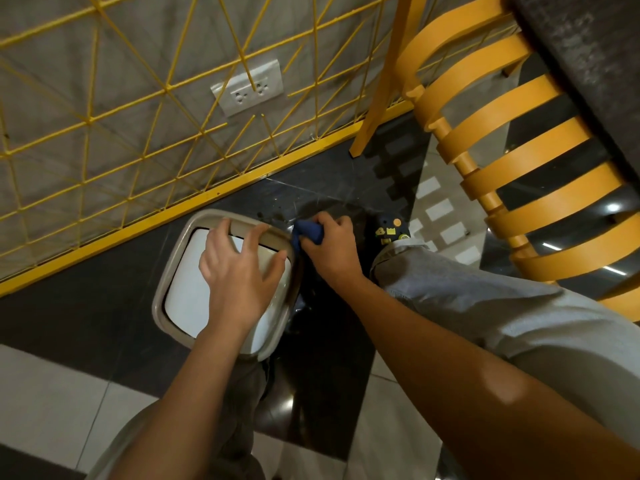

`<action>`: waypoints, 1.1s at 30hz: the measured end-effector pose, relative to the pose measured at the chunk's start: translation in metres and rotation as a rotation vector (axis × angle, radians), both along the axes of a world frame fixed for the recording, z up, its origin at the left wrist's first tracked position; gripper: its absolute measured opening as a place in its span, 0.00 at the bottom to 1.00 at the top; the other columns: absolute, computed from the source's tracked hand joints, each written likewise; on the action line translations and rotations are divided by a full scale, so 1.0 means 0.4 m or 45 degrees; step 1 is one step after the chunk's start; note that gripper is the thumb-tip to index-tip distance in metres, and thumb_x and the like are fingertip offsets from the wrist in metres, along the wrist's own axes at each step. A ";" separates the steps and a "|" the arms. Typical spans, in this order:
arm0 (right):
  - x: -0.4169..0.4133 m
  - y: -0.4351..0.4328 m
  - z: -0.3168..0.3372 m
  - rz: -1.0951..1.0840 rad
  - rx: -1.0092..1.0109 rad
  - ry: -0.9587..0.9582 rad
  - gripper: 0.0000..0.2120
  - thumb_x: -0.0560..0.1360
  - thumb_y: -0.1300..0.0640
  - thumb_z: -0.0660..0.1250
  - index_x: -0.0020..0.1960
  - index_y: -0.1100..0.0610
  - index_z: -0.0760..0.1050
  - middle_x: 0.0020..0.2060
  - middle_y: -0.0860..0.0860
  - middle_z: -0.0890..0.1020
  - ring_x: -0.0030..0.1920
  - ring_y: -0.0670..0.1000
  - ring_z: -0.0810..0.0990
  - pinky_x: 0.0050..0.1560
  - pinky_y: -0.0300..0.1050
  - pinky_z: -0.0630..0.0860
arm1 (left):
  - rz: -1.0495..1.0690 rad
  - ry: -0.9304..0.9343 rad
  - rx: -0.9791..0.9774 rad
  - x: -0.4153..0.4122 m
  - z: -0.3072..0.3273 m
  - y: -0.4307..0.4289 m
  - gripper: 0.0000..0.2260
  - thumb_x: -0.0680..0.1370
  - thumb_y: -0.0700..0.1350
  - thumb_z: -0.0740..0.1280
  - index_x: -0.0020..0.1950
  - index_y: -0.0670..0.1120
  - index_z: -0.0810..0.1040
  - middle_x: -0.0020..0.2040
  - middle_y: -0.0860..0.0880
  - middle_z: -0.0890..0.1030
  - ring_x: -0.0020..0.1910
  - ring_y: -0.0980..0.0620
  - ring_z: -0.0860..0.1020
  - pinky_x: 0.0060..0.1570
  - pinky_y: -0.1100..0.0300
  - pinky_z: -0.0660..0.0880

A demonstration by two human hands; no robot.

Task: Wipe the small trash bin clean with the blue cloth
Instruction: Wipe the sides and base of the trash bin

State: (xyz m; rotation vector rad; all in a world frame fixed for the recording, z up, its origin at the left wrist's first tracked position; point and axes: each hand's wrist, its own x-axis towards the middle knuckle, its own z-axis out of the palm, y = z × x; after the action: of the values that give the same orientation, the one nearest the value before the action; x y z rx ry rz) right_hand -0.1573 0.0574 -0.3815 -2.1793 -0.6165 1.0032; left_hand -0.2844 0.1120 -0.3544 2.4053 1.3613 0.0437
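Observation:
The small trash bin (173, 271) stands on the dark floor, seen from above, with a beige rim and a white swing lid. My left hand (239, 271) lies spread over the lid, its fingertips touching the far rim. My right hand (329, 247) grips the bunched blue cloth (308, 232) and holds it against the bin's right outer side, just below the rim. Most of the cloth is hidden inside the fist.
A yellow wire grid (138, 116) covers the grey wall behind the bin, with a double socket (247, 88). An orange slatted chair (512, 161) stands at the right beside a dark tabletop (595, 53). My knees and right foot (389, 230) crowd the floor around the bin.

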 end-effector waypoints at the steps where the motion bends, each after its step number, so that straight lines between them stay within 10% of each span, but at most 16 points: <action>1: 0.003 0.009 0.001 0.023 0.001 -0.012 0.14 0.73 0.60 0.67 0.58 0.58 0.72 0.60 0.59 0.67 0.57 0.57 0.73 0.60 0.45 0.71 | -0.003 -0.004 0.003 0.000 0.000 0.001 0.18 0.75 0.53 0.66 0.63 0.50 0.73 0.70 0.38 0.62 0.71 0.39 0.59 0.65 0.41 0.60; 33: -0.032 -0.056 -0.010 0.252 -0.074 -0.029 0.15 0.73 0.56 0.67 0.59 0.57 0.76 0.57 0.56 0.67 0.57 0.56 0.73 0.60 0.46 0.70 | -0.093 -0.021 0.003 -0.016 0.000 0.024 0.18 0.73 0.53 0.69 0.60 0.49 0.75 0.69 0.39 0.66 0.70 0.38 0.61 0.64 0.41 0.60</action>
State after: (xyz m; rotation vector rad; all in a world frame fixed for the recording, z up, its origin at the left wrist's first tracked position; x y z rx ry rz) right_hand -0.1701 0.0352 -0.3856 -2.2153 -0.8366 1.1116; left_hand -0.2909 0.1217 -0.3544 2.4492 1.2662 0.0456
